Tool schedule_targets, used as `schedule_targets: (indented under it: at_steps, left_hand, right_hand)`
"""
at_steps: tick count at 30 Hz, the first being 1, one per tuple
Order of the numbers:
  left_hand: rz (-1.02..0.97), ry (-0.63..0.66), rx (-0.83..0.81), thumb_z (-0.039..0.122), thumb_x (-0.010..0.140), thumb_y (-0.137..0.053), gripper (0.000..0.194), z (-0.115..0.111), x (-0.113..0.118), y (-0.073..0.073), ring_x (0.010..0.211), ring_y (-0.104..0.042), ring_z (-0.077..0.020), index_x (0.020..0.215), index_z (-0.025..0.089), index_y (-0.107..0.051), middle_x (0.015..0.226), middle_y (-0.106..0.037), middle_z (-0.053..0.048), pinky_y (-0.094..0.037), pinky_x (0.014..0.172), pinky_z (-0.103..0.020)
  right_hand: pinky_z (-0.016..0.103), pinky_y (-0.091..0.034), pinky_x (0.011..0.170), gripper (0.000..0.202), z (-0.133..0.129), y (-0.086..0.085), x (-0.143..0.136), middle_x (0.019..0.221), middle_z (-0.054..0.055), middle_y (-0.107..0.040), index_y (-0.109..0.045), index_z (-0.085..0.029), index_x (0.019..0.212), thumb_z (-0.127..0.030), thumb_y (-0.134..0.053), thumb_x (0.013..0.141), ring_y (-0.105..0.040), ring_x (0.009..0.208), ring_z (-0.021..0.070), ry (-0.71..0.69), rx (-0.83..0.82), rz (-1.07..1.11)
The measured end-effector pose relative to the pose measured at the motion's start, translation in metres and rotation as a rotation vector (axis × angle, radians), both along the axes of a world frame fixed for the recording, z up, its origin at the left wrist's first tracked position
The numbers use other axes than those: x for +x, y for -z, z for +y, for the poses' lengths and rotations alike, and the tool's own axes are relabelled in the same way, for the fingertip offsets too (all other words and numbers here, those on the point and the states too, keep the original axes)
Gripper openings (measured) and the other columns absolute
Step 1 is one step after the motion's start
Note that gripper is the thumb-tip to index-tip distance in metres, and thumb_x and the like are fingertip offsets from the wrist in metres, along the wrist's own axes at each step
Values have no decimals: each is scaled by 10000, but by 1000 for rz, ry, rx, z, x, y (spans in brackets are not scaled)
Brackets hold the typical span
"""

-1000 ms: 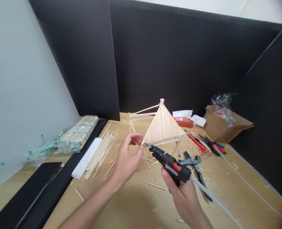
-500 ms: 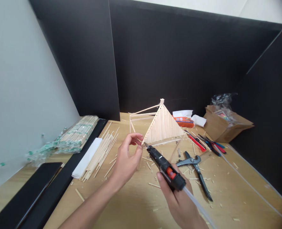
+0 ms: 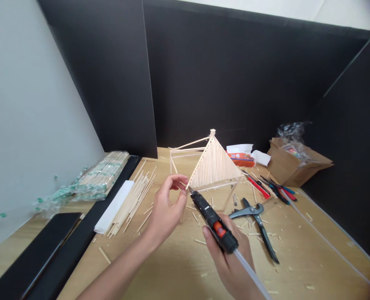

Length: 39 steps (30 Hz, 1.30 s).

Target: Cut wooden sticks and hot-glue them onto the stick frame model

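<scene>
Black glue gun (image 3: 212,221), orange trigger; pale wood stick roof (image 3: 214,166); red-handled pliers (image 3: 257,186).

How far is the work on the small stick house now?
Done: one roof slope of the stick house is fully covered, and a bare frame stands behind it. In hand: the right hand aims the glue gun at the roof's lower corner, where the left hand pinches. Left: the open frame; loose sticks lie unused.

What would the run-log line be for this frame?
left hand: pinches stick at roof corner | right hand: grips glue gun, nozzle at that corner | stick roof model: upright on table
</scene>
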<state>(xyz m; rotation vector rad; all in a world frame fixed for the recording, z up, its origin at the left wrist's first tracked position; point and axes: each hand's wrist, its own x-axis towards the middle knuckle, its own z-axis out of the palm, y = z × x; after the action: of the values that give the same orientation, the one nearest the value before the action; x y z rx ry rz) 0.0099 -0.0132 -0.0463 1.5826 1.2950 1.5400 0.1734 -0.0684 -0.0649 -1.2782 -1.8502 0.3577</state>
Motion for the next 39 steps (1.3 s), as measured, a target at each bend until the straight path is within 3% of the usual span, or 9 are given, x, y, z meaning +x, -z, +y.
schedule_targets:
  at_steps: [33, 39]
  left_hand:
    - [19, 3, 15, 77, 817, -474, 253, 0, -2, 1, 925, -564, -156, 1001, 237, -543, 972, -598, -6, -421, 863, -302]
    - [27, -2, 6, 79, 829, -476, 242, -1, -2, 0, 937, -557, -156, 1005, 234, -538, 986, -595, -10, -421, 872, -309]
  right_hand:
    - [243, -432, 549, 179, 2, 8, 3, 648, 2, -604, -579, -201, 815, -357, -513, 872, -589, 584, 166, 54, 7, 93]
    - [223, -406, 495, 257, 0, 6, 3, 591, -11, -551, -548, -197, 752, -408, -486, 887, -526, 538, 142, 46, -141, 188]
